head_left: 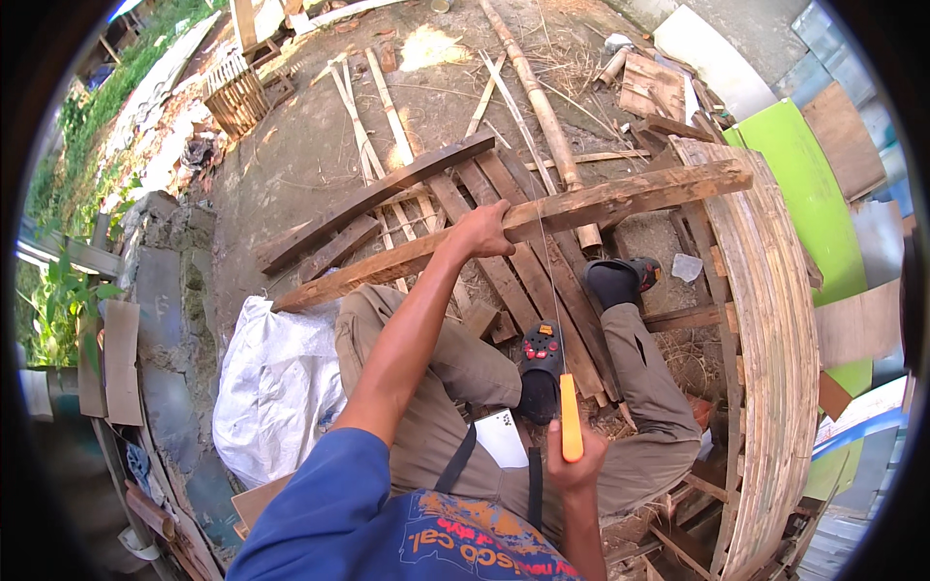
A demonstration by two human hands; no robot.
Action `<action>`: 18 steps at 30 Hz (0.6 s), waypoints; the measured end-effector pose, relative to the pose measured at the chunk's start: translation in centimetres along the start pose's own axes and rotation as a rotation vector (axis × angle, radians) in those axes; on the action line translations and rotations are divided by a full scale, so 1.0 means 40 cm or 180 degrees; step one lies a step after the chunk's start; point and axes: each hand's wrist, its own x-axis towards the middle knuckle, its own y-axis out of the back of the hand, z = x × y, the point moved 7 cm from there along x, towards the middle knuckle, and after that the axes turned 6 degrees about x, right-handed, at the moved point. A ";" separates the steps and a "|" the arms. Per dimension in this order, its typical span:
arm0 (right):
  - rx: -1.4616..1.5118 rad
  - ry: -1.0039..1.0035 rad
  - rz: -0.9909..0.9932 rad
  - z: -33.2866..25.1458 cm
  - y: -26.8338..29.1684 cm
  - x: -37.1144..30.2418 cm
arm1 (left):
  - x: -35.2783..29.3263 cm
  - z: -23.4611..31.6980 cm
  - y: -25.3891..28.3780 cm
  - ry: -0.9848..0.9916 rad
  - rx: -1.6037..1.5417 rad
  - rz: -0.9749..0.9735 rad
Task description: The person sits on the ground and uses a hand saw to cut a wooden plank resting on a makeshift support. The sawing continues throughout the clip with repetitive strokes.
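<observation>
A long wooden beam (635,194) lies slantwise across my lap area, its left end by a white sack (266,387). My left hand (481,232) is wrapped over the beam near its middle. In my right hand (578,463) is a handsaw (570,412) with a yellow-orange handle, held low between my legs. Its thin blade, seen nearly edge-on, runs up and away to the beam just right of my left hand. Whether the teeth have cut into the wood, I cannot tell.
Several dark planks (499,257) lie under the beam, beside my black clogs (541,363). A bench of bamboo slats (775,339) stands at the right. Bamboo poles (533,87) and sticks lie on the ground ahead. A broken concrete wall (174,290) rises at the left.
</observation>
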 end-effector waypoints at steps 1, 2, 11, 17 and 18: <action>-0.0072 -0.0051 -0.0034 -0.009 0.015 -0.026 | -0.003 -0.001 0.004 -0.0016 -0.0039 -0.0050; -0.0145 -0.0103 -0.0072 -0.013 0.032 -0.063 | -0.009 -0.002 0.002 -0.0028 -0.0079 -0.0099; 0.0237 0.0433 0.0165 -0.022 -0.111 0.386 | 0.028 -0.027 0.002 0.0017 -0.0061 -0.0026; 0.0335 0.1192 0.0146 0.136 -0.200 0.355 | 0.042 -0.010 0.032 -0.0007 -0.0134 0.0023; 0.0294 0.1373 0.0193 0.127 -0.202 0.350 | 0.029 -0.010 0.031 0.0039 -0.0154 0.0002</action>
